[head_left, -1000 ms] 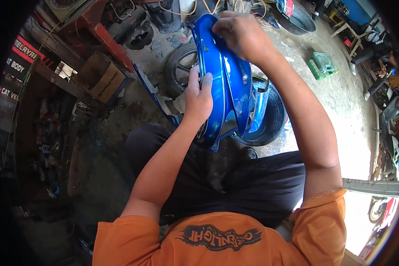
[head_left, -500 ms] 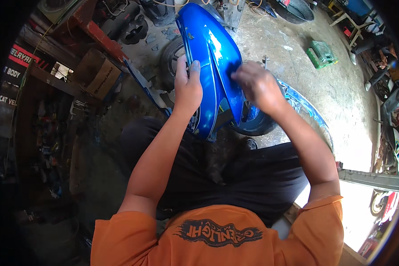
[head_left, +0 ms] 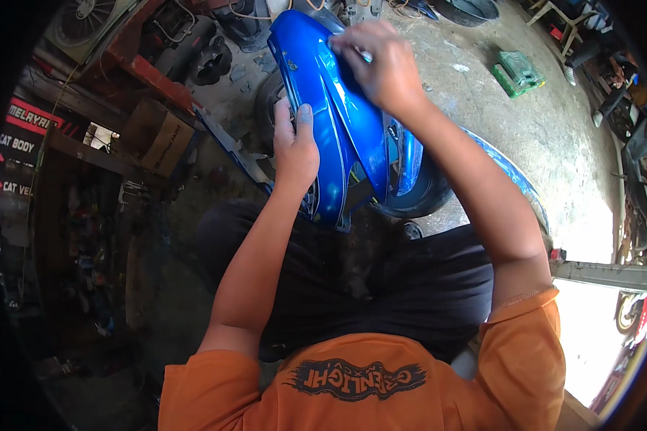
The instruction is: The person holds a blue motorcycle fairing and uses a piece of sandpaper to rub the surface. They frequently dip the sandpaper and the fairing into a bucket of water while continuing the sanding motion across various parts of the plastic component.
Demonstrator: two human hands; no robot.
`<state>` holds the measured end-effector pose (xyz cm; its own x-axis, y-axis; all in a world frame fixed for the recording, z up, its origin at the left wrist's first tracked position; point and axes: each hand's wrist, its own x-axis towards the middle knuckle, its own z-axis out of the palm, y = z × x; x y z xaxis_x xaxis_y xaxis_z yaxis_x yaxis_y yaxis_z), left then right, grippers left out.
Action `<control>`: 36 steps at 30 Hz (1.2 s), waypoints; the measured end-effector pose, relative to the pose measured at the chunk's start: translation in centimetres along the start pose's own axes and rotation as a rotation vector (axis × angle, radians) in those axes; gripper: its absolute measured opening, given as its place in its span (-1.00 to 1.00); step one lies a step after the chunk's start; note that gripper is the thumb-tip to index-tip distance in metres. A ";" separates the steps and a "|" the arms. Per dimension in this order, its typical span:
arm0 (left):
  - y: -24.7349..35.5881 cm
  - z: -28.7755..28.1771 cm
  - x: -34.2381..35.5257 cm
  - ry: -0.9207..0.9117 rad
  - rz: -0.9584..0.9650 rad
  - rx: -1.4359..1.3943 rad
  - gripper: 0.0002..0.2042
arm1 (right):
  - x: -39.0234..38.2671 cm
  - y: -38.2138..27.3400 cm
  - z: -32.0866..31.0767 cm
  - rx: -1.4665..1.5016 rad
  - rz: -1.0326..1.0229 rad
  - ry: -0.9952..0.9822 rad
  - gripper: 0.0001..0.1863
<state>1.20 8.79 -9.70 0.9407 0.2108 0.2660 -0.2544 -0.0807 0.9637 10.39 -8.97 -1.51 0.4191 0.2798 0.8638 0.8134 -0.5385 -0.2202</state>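
A glossy blue motorcycle body panel (head_left: 313,79) stands tilted in front of me, its narrow lower end close to my crossed legs. Along its left edge, my left hand (head_left: 297,140) is closed, with the thumb on the face and the fingers partly hidden behind. My right hand (head_left: 384,68) is at the upper right of the panel, fingertips pinched together against the glossy surface. A small pale bit shows between those fingers, too little to name.
A tyre (head_left: 428,195) and another blue panel (head_left: 411,161) lie behind the held one. Leftward are a long panel (head_left: 230,147) and a cardboard box (head_left: 154,140). A green case (head_left: 517,75) rests on the concrete floor; another person's leg (head_left: 612,104) shows at far right.
My right hand has moved up and slightly left along the panel, from its middle right to near the top. My left hand keeps its hold; the panel has shifted slightly left.
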 end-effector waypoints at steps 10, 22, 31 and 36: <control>-0.2 -0.7 0.2 0.043 -0.047 0.064 -0.64 | -12.3 -3.2 -3.9 0.176 0.302 -0.206 -0.93; 0.6 -0.5 -0.3 0.073 -0.094 0.110 -0.56 | -11.4 -3.6 -2.5 0.235 0.337 -0.215 -0.85; 0.3 -1.2 -0.5 0.047 -0.113 0.095 -0.56 | -20.4 -5.8 -5.5 0.220 0.115 -0.547 -0.76; 0.1 -1.1 -0.5 0.102 -0.153 0.025 -0.56 | -17.0 -6.3 -3.0 0.216 0.080 -0.431 -0.75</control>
<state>0.41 9.75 -9.70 0.9400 0.3201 0.1183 -0.1032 -0.0639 0.9926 -3.07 -12.80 -13.47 0.5758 0.5721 0.5840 0.8176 -0.4076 -0.4067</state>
